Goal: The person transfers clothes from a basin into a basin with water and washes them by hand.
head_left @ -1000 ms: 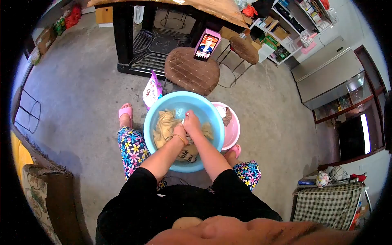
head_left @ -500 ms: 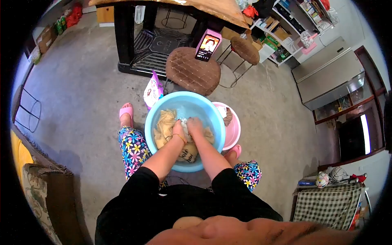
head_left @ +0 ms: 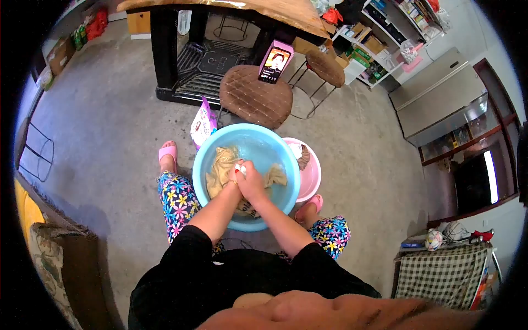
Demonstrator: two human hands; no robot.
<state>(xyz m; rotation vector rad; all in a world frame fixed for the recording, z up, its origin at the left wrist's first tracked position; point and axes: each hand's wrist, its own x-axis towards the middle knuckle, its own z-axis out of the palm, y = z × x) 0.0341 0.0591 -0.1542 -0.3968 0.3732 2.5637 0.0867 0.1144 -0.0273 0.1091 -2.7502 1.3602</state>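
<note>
White cloth [head_left: 241, 169], only a small patch of it, is peeking out between the two hands of a person sitting over a wide blue basin [head_left: 253, 138]. From where I am standing, the right hand [head_left: 251, 179] is closing over it from the right, fingers curled, while the left hand [head_left: 234, 175] is pressing in from the other side, mostly hidden; I cannot tell how far its fingers are bending. The two hands are meeting, with the cloth squeezed between them.

Below and around them, inside the basin, more laundry is soaking: a tan garment [head_left: 220, 166] is bunching up just left of the hands, another tan piece [head_left: 275, 176] is lying to their right, and some dark lettering is showing under the forearms. Black sleeves [head_left: 187, 242] are ending near the elbows, and flowered trousers [head_left: 179, 203] are flanking the basin, with pink slippers [head_left: 168, 152] on the feet.

Just beside the basin, on the right, a pink tub [head_left: 313, 181] is holding brown and white cloth. Beyond the basin's far left edge a purple-and-white packet [head_left: 203, 125] is standing. Farther off, a lit phone [head_left: 274, 64] is leaning upright on a brown padded stool [head_left: 256, 99], and behind that a wooden-topped table [head_left: 236, 5] is rising on black legs.
</note>
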